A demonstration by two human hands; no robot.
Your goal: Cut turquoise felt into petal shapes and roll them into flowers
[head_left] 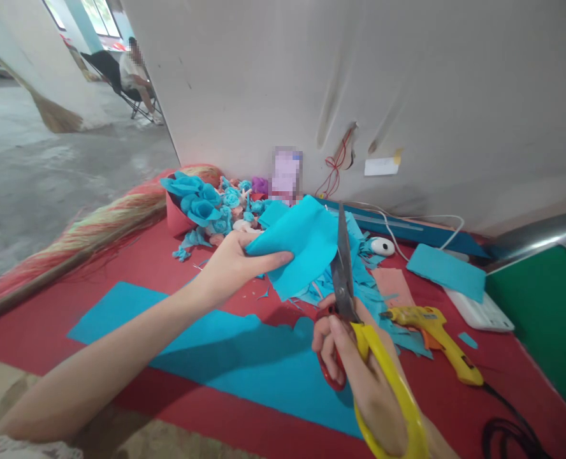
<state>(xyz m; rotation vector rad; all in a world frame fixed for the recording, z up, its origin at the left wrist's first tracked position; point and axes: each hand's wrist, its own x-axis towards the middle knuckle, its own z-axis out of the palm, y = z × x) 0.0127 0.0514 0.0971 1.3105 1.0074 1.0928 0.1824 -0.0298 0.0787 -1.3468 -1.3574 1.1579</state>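
My left hand [232, 261] pinches a folded piece of turquoise felt [302, 245] and holds it up above the red table [134, 261]. My right hand [359, 370] grips scissors [344, 274] with one red and one yellow handle loop. The blades point upward and sit against the right edge of the felt piece. Beneath both hands lies a large turquoise felt sheet [235, 360] with a jagged cut edge. Turquoise scraps [373, 299] are strewn just behind the scissors.
A yellow glue gun [436, 338] with a black cord lies at right, near a white calculator [478, 312] under another felt piece [448, 271]. Turquoise felt flowers [206, 207] pile up at the back by the wall. A broom [82, 236] lies left. A person sits far off.
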